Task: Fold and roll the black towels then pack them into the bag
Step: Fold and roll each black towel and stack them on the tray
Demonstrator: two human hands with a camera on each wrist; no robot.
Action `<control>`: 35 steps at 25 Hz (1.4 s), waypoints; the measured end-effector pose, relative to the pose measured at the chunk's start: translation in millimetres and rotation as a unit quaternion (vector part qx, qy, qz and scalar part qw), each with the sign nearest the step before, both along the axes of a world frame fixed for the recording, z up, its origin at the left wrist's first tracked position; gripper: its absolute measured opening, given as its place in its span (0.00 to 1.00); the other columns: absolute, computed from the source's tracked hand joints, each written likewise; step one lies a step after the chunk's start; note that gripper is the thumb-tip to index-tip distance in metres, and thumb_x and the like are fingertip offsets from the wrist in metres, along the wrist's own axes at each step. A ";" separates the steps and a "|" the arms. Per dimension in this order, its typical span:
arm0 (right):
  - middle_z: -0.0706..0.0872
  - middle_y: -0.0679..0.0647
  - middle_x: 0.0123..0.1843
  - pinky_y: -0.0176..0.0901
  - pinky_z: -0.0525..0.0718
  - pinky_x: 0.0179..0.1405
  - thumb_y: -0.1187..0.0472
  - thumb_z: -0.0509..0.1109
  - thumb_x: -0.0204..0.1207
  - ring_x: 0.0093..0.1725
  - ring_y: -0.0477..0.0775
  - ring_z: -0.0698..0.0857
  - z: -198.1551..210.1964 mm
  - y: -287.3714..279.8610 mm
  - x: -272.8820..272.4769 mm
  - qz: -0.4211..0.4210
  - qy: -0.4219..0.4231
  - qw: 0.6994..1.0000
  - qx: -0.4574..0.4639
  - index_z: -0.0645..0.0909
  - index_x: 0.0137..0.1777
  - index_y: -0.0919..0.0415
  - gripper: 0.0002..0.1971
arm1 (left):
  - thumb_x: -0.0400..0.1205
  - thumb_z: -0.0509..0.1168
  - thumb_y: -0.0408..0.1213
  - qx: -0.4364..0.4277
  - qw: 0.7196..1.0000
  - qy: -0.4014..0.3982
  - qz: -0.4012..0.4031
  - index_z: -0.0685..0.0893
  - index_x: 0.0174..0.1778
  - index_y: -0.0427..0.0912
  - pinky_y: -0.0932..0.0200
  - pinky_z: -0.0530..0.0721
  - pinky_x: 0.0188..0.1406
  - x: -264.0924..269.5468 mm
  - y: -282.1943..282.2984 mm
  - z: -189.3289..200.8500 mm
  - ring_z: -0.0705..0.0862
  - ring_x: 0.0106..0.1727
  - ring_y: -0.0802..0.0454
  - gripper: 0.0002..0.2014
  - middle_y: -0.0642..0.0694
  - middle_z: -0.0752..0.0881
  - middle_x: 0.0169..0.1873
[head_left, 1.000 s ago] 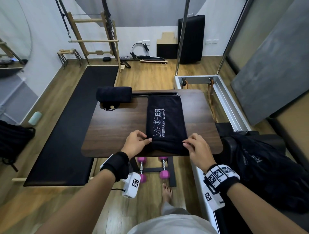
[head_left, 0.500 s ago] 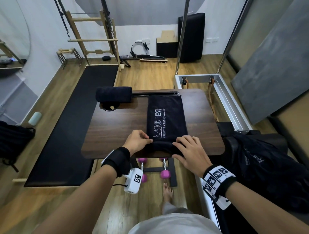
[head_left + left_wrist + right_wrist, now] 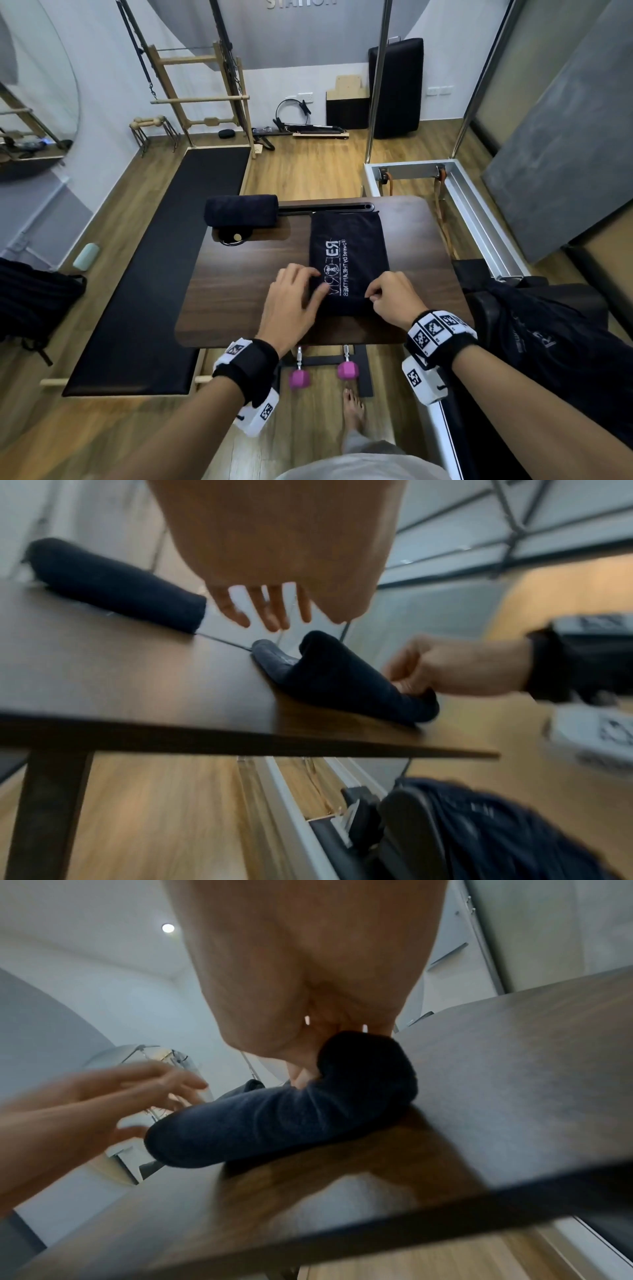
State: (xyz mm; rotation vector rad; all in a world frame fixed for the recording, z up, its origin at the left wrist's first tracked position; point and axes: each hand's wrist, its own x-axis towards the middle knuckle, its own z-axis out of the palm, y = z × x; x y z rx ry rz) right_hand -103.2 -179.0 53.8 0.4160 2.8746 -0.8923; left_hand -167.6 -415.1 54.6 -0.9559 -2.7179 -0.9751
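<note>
A folded black towel (image 3: 349,250) with white print lies lengthwise on the dark wooden table (image 3: 246,274). Its near end is rolled up into a short roll (image 3: 342,674) (image 3: 274,1118). My right hand (image 3: 376,294) (image 3: 342,1042) pinches the roll's right end. At the roll's left end is my left hand (image 3: 308,284) (image 3: 270,610), fingers straight and spread; the wrist view shows them just above the cloth. A finished rolled towel (image 3: 241,210) (image 3: 113,585) lies at the table's back left. The black bag (image 3: 555,335) sits to the right of the table.
Two pink dumbbells (image 3: 347,370) and my bare foot (image 3: 354,407) are under the table's near edge. A long black padded mat (image 3: 171,274) runs along the left, and a metal frame (image 3: 479,212) along the right. A black backpack (image 3: 30,301) lies far left.
Both hands moved forward from the table's near edge, turning the towel's near end over into a roll. My left hand went from pinching the cloth to straight, spread fingers.
</note>
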 end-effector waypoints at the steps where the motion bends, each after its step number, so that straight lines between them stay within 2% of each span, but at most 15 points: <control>1: 0.92 0.58 0.51 0.52 0.85 0.64 0.70 0.70 0.77 0.62 0.62 0.84 -0.1 0.9 -3.6 -0.002 -0.013 1.000 0.002 0.94 0.44 0.55 0.13 | 0.89 0.65 0.61 -0.040 0.995 0.065 -0.062 0.85 0.64 0.49 0.50 0.79 0.58 1.6 3.2 2.2 0.79 0.62 0.51 0.19 0.53 0.82 0.60; 2: 0.91 0.58 0.51 0.50 0.84 0.63 0.70 0.69 0.77 0.62 0.62 0.84 0.1 1.5 -6.3 -0.006 -0.022 1.000 0.002 0.93 0.42 0.53 0.14 | 0.87 0.65 0.63 -0.089 0.984 0.106 -0.114 0.86 0.63 0.50 0.50 0.78 0.58 2.0 7.2 2.5 0.79 0.62 0.52 0.21 0.54 0.83 0.60; 4: 0.90 0.55 0.48 0.46 0.83 0.58 0.69 0.70 0.77 0.59 0.59 0.85 2.1 2.5 -10.3 -0.012 -0.028 1.000 -0.005 0.90 0.38 0.49 0.14 | 0.86 0.68 0.61 -0.159 0.970 0.106 -0.151 0.89 0.61 0.51 0.50 0.76 0.59 1.1 14.6 1.1 0.82 0.60 0.52 0.19 0.55 0.86 0.58; 8: 0.90 0.47 0.35 0.40 0.81 0.48 0.67 0.77 0.78 0.45 0.51 0.89 9.1 7.8 -12.3 -0.025 -0.007 0.998 -0.064 0.90 0.39 0.49 0.11 | 0.87 0.72 0.50 -0.106 0.991 -0.041 -0.076 0.94 0.58 0.50 0.50 0.73 0.63 -9.4 24.1 -1.2 0.86 0.60 0.52 0.11 0.55 0.92 0.55; 10: 0.90 0.48 0.37 0.42 0.82 0.48 0.66 0.77 0.79 0.43 0.50 0.88 14.5 13.0 -4.3 -0.074 0.071 0.993 -0.065 0.90 0.47 0.51 0.07 | 0.89 0.70 0.47 -0.118 0.989 -0.075 -0.055 0.94 0.54 0.50 0.51 0.71 0.58 -17.7 31.2 -2.0 0.86 0.59 0.49 0.09 0.52 0.92 0.52; 12: 0.91 0.51 0.44 0.48 0.83 0.49 0.69 0.74 0.80 0.48 0.55 0.87 18.6 14.3 8.6 -0.089 0.207 0.974 0.034 0.89 0.51 0.57 0.07 | 0.91 0.66 0.44 -0.158 0.983 -0.085 -0.039 0.92 0.48 0.49 0.51 0.66 0.51 -25.3 42.4 -2.7 0.87 0.57 0.43 0.11 0.49 0.92 0.48; 15: 0.88 0.50 0.50 0.54 0.81 0.50 0.68 0.74 0.79 0.51 0.57 0.84 19.9 -5.0 24.2 0.064 0.299 0.944 0.127 0.88 0.54 0.59 0.06 | 0.91 0.63 0.39 -0.224 0.971 -0.079 -0.023 0.89 0.47 0.47 0.50 0.61 0.48 -33.6 54.0 -3.8 0.86 0.57 0.40 0.11 0.46 0.92 0.46; 18: 0.85 0.49 0.58 0.51 0.80 0.58 0.53 0.73 0.83 0.58 0.55 0.82 11.3 -18.6 24.9 0.171 0.168 0.952 0.193 0.85 0.64 0.56 0.13 | 0.89 0.63 0.38 -0.263 0.962 -0.070 -0.025 0.83 0.40 0.50 0.49 0.61 0.49 -39.2 59.5 -4.4 0.87 0.56 0.41 0.11 0.48 0.89 0.42; 21: 0.81 0.49 0.62 0.48 0.77 0.63 0.57 0.71 0.84 0.63 0.54 0.79 5.6 -19.0 17.5 0.168 0.077 0.962 0.203 0.79 0.69 0.55 0.15 | 0.90 0.62 0.38 -0.258 0.962 -0.083 -0.031 0.75 0.37 0.51 0.48 0.62 0.49 -39.7 61.0 -3.9 0.87 0.55 0.41 0.14 0.50 0.86 0.39; 23: 0.82 0.52 0.61 0.50 0.78 0.62 0.64 0.69 0.83 0.61 0.56 0.79 5.3 -17.9 7.4 0.163 0.071 0.967 0.184 0.79 0.65 0.57 0.12 | 0.92 0.59 0.39 -0.198 0.976 -0.077 -0.048 0.78 0.48 0.53 0.47 0.66 0.51 -40.1 55.3 -5.9 0.87 0.57 0.45 0.07 0.51 0.88 0.48; 25: 0.83 0.54 0.60 0.52 0.79 0.61 0.67 0.67 0.83 0.60 0.59 0.80 6.4 -13.4 -5.7 0.152 0.055 0.972 0.171 0.80 0.64 0.59 0.11 | 0.93 0.59 0.46 -0.111 0.990 -0.050 -0.069 0.77 0.60 0.53 0.48 0.72 0.55 -38.6 44.8 -7.6 0.84 0.60 0.52 0.05 0.55 0.84 0.57; 27: 0.86 0.56 0.60 0.52 0.80 0.59 0.68 0.68 0.82 0.61 0.61 0.83 10.5 -6.5 -20.0 0.133 0.029 0.981 0.141 0.82 0.64 0.60 0.12 | 0.90 0.61 0.59 -0.102 0.991 -0.016 -0.087 0.78 0.66 0.54 0.50 0.74 0.58 -38.6 33.4 -7.4 0.78 0.64 0.56 0.15 0.57 0.78 0.63; 29: 0.88 0.59 0.60 0.54 0.83 0.59 0.68 0.68 0.82 0.62 0.64 0.85 15.8 0.4 -32.5 0.107 -0.011 0.990 0.093 0.84 0.65 0.58 0.13 | 0.86 0.65 0.64 -0.136 0.986 0.001 -0.100 0.80 0.68 0.54 0.51 0.74 0.61 -41.1 27.0 -6.5 0.75 0.66 0.55 0.21 0.57 0.78 0.65; 32: 0.89 0.54 0.53 0.53 0.84 0.56 0.64 0.68 0.85 0.58 0.62 0.86 17.5 11.7 -45.9 0.072 -0.044 0.996 0.014 0.85 0.62 0.51 0.11 | 0.88 0.67 0.56 -0.146 0.984 -0.039 -0.096 0.83 0.67 0.53 0.49 0.72 0.66 -50.7 30.7 -4.3 0.77 0.65 0.53 0.16 0.59 0.82 0.62; 35: 0.85 0.43 0.51 0.50 0.84 0.58 0.57 0.73 0.84 0.56 0.51 0.84 16.6 21.8 -47.3 0.042 0.041 0.997 -0.053 0.80 0.64 0.45 0.12 | 0.92 0.63 0.49 -0.132 0.984 -0.099 -0.062 0.86 0.62 0.50 0.46 0.69 0.66 -65.1 44.0 -2.6 0.79 0.63 0.51 0.10 0.57 0.87 0.58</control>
